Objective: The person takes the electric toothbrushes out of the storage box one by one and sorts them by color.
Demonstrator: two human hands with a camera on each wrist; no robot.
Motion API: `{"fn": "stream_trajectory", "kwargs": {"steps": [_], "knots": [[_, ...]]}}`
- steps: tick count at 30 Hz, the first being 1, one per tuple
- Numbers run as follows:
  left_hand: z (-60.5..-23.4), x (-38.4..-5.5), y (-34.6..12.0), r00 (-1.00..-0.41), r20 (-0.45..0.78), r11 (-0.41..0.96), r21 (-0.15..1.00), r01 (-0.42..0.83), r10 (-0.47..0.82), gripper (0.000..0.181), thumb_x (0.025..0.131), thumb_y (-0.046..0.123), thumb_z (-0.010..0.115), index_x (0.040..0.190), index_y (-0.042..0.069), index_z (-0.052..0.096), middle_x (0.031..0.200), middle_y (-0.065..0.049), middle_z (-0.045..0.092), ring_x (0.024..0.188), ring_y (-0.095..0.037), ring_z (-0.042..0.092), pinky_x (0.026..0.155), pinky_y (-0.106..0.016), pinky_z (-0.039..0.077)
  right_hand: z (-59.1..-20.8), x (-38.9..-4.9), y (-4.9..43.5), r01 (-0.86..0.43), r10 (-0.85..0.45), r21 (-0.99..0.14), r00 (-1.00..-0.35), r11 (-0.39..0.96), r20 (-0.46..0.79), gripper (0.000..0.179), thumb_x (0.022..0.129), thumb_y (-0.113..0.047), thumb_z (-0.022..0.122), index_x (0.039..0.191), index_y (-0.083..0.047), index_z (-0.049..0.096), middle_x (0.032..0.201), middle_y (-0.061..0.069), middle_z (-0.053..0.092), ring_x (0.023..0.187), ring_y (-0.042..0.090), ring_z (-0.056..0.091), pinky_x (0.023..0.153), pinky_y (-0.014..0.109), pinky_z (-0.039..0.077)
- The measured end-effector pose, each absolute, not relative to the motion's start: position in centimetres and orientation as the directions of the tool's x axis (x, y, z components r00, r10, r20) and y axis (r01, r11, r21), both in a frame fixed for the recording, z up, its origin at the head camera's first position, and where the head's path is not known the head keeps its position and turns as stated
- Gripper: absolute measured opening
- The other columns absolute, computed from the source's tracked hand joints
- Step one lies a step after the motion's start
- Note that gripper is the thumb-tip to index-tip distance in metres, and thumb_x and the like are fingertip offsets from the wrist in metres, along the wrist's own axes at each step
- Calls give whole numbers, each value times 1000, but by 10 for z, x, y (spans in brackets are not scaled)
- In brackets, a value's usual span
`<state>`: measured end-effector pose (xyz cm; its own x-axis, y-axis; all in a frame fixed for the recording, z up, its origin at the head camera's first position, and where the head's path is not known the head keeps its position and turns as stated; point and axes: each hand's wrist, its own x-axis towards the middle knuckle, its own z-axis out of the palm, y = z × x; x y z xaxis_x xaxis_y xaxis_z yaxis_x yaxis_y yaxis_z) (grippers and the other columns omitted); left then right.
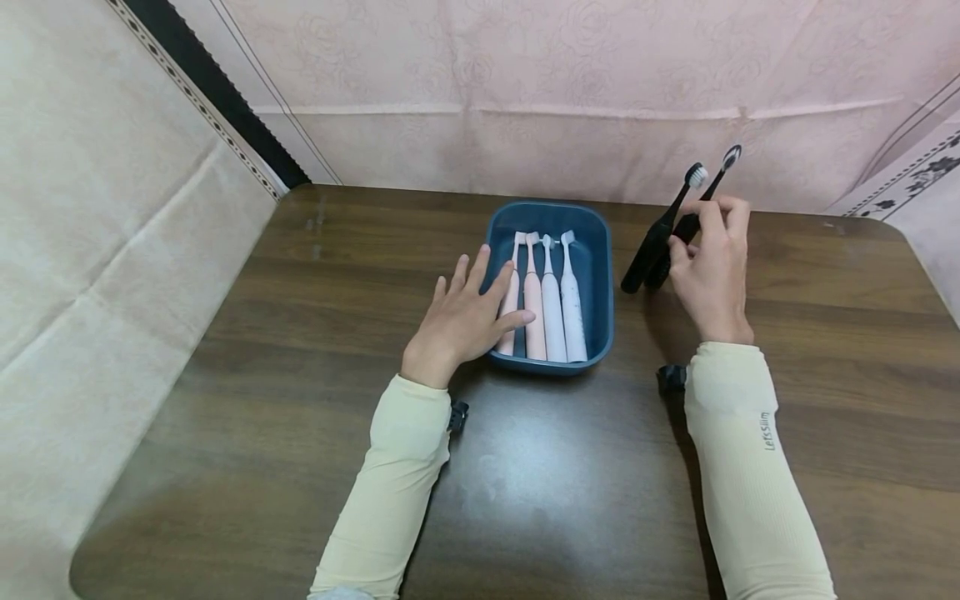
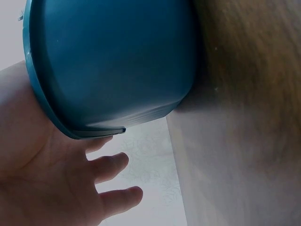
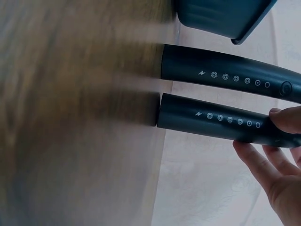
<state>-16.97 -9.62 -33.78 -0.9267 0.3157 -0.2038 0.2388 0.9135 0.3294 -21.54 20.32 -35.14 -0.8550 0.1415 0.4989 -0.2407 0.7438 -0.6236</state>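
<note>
Two black electric toothbrushes stand upright side by side on the table, right of a blue tray. My right hand pinches the right-hand black toothbrush between thumb and fingers; its base is at the tabletop. The other black toothbrush stands just left of it, not gripped. Over the tray's left rim lies my left hand, fingers spread, thumb reaching above the brushes inside. Within the tray lie two pink toothbrushes and two white toothbrushes, heads toward the back; the leftmost is partly covered by my left hand.
The brown wooden table has rounded corners. A pale pink patterned cloth hangs behind its back edge, and another light cloth is at the left. A dark strap device sits at each wrist.
</note>
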Motion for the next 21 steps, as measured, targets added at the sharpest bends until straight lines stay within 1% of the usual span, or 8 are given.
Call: {"fn": "stream_trajectory", "kwargs": {"steps": [5, 7, 11, 18, 21], "knots": [[-337, -169, -96, -926, -207, 915, 327, 238, 315, 78, 102, 62, 43, 165, 25, 15, 170, -9, -7, 154, -38, -5, 121, -60, 5, -351, -213, 203, -245, 129, -630, -864, 737, 487, 27, 94, 8, 62, 120, 4, 62, 133, 14, 39, 126, 21, 51, 91, 46, 56], [-337, -169, -95, -926, -209, 915, 328, 236, 313, 78, 102, 62, 43, 165, 25, 15, 170, -9, -7, 155, -37, -5, 121, -60, 5, -351, -212, 203, -244, 126, -631, -867, 736, 482, 26, 94, 8, 62, 120, 4, 63, 134, 14, 39, 126, 21, 51, 90, 49, 56], [-337, -169, -95, -927, -212, 915, 331, 230, 310, 78, 102, 62, 43, 165, 25, 15, 170, -8, -7, 155, -37, -5, 121, -59, 4, -350, -210, 203, -239, 123, -628, -871, 741, 476, 28, 94, 7, 63, 122, 4, 64, 136, 15, 39, 126, 23, 51, 90, 50, 56], [-337, -169, -96, -928, -211, 915, 332, 229, 309, 78, 102, 62, 44, 165, 25, 15, 170, -8, -7, 155, -37, -5, 121, -59, 4, -349, -209, 202, -241, 121, -632, -872, 737, 474, 31, 94, 6, 64, 125, 2, 66, 136, 14, 39, 123, 25, 54, 91, 48, 56], [-337, -169, -96, -928, -210, 915, 331, 230, 309, 78, 102, 62, 44, 165, 25, 16, 170, -8, -7, 155, -37, -5, 121, -59, 5, -348, -208, 202, -238, 124, -635, -873, 735, 471, 31, 94, 6, 64, 124, 1, 67, 136, 14, 39, 122, 25, 54, 92, 43, 56]]}}
